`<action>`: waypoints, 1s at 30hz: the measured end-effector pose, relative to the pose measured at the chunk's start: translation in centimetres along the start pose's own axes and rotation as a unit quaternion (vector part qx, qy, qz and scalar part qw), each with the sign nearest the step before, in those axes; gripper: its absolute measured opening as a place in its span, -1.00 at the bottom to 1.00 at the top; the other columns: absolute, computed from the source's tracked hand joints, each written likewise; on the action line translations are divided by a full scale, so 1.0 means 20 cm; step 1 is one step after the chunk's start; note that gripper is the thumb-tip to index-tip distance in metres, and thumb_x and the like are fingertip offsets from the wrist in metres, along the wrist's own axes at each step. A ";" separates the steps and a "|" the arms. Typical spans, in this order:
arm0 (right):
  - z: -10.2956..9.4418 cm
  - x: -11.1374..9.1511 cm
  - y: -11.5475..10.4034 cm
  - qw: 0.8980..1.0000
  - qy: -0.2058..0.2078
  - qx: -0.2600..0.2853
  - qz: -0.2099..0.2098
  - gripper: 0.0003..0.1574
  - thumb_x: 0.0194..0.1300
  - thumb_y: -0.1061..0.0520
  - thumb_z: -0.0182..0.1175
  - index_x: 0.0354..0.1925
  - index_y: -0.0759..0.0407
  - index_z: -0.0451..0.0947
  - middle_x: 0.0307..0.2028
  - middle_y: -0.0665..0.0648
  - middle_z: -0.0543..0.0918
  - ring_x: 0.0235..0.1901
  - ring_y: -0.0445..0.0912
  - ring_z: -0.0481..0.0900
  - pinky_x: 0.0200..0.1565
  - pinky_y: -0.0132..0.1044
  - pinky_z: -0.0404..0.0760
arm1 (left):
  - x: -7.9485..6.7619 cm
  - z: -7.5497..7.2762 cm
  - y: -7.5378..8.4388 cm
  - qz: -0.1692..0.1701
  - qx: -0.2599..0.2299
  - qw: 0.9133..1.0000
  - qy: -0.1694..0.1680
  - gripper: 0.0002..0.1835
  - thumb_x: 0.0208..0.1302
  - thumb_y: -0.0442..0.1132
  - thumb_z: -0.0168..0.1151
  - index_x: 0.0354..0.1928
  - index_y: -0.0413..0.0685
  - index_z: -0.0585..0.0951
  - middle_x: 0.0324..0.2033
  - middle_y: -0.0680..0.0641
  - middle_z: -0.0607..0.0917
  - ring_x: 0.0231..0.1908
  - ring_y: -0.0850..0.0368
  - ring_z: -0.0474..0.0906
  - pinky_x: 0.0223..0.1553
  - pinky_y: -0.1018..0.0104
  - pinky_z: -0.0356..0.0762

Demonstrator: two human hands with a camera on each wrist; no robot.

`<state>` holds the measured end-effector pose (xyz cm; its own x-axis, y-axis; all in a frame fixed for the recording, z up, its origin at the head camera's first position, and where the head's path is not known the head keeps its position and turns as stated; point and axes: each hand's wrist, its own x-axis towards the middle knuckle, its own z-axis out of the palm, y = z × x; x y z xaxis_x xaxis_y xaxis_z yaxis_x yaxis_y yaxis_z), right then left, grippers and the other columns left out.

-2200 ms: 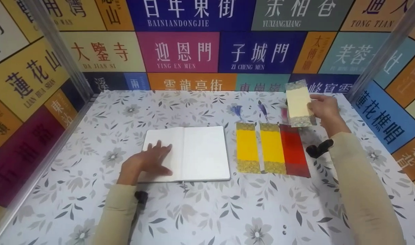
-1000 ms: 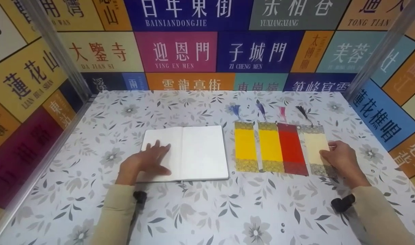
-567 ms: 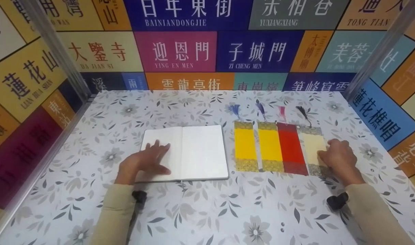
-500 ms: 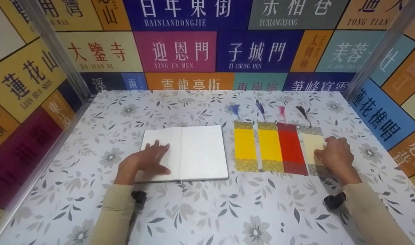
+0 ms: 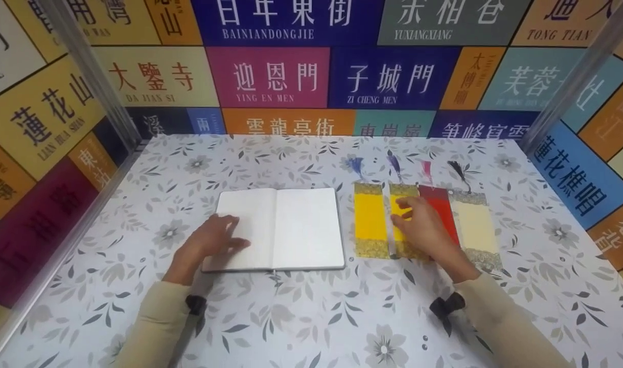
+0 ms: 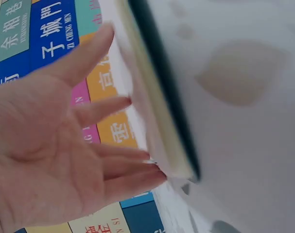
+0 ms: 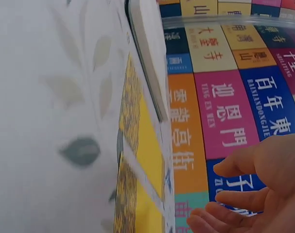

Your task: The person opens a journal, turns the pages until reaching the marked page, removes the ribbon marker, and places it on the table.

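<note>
An open notebook [image 5: 307, 230] with blank white pages lies on the table in the head view. My left hand [image 5: 204, 243] is over its left page, fingers loosely extended; in the left wrist view the fingertips are right at the notebook's edge. To the right, bookmarks with tassels lie in a row: a yellow one [image 5: 370, 217], a second yellow one [image 5: 402, 189], a red one [image 5: 446, 217] and a cream one [image 5: 475, 220]. Above the second yellow and red bookmarks is my right hand [image 5: 426, 225], holding nothing, its fingers relaxed and apart. It hides part of both.
Blue, purple, pink and black tassels [image 5: 457, 168] point toward the back of the table. A floral cloth [image 5: 301, 322] covers the tabletop. Panels with large characters [image 5: 268, 76] stand behind and at both sides, with clear posts [image 5: 107, 87] at the corners.
My right hand laid the cream bookmark down beside the red one, let go, and moved left over the other bookmarks. My left hand has shifted slightly left, its fingers less spread.
</note>
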<state>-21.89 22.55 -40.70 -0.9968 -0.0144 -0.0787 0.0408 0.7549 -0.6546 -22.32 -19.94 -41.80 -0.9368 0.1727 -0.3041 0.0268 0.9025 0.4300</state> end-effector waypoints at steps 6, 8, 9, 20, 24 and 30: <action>0.20 0.03 -0.14 0.995 -0.063 0.073 0.012 -0.37 0.44 0.03 0.17 0.39 0.15 0.35 0.32 0.23 0.47 0.19 0.11 0.54 0.15 -0.11 0.69 | 0.02 0.00 -0.03 -0.052 -0.096 0.991 0.083 -0.23 0.32 -0.08 0.31 0.43 -0.38 0.28 0.41 -0.44 0.32 0.44 -0.35 0.23 0.50 -0.14 0.18; 0.26 0.05 -0.17 0.992 -0.082 0.093 0.027 -0.38 0.44 0.01 0.17 0.39 0.12 0.35 0.32 0.20 0.48 0.13 0.08 0.58 0.13 -0.16 0.70 | 0.03 -0.01 -0.04 -0.067 -0.122 0.986 0.089 -0.20 0.33 -0.10 0.31 0.45 -0.37 0.24 0.44 -0.42 0.28 0.47 -0.34 0.18 0.52 -0.13 0.14; 0.28 0.06 -0.18 0.990 -0.089 0.101 0.032 -0.38 0.44 0.01 0.16 0.39 0.12 0.35 0.32 0.20 0.49 0.08 0.06 0.61 0.12 -0.19 0.70 | 0.03 -0.01 -0.04 -0.071 -0.132 0.985 0.091 -0.19 0.32 -0.10 0.31 0.46 -0.37 0.23 0.45 -0.41 0.27 0.47 -0.33 0.16 0.53 -0.13 0.12; 0.41 0.08 -0.24 0.980 -0.131 0.131 0.070 -0.20 0.33 0.08 0.31 0.46 0.11 0.29 0.28 0.15 0.55 -0.12 -0.04 0.72 -0.24 -0.39 0.64 | 0.04 -0.06 -0.13 -0.131 -0.220 0.963 0.082 -0.13 0.35 -0.10 0.26 0.53 -0.32 0.08 0.43 -0.43 0.30 0.40 -0.34 0.31 0.37 -0.19 0.40; 0.41 0.08 -0.22 0.983 -0.118 0.123 0.062 -0.22 0.27 0.13 0.37 0.40 0.12 0.37 0.16 0.16 0.61 -0.05 -0.03 0.63 -0.26 -0.40 0.62 | 0.04 -0.10 -0.12 -0.129 -0.221 0.962 0.095 -0.23 0.37 -0.12 0.25 0.49 -0.31 0.21 0.36 -0.42 0.41 0.32 -0.29 0.42 0.34 -0.11 0.46; 0.41 0.09 -0.21 0.984 -0.114 0.131 0.049 -0.28 0.23 0.16 0.41 0.33 0.16 0.46 0.05 0.18 0.65 -0.05 -0.01 0.59 -0.27 -0.41 0.62 | 0.02 -0.16 -0.08 -0.112 -0.254 0.954 0.115 -0.36 0.41 -0.17 0.21 0.45 -0.20 0.33 0.31 -0.34 0.52 0.14 -0.12 0.63 0.12 0.17 0.67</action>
<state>-23.20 13.98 -44.37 -0.9474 -0.1193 -0.2970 0.1810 0.5657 -0.8045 -23.90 -22.65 -39.84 -0.9526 -0.1450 -0.2673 -0.3002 0.5883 0.7508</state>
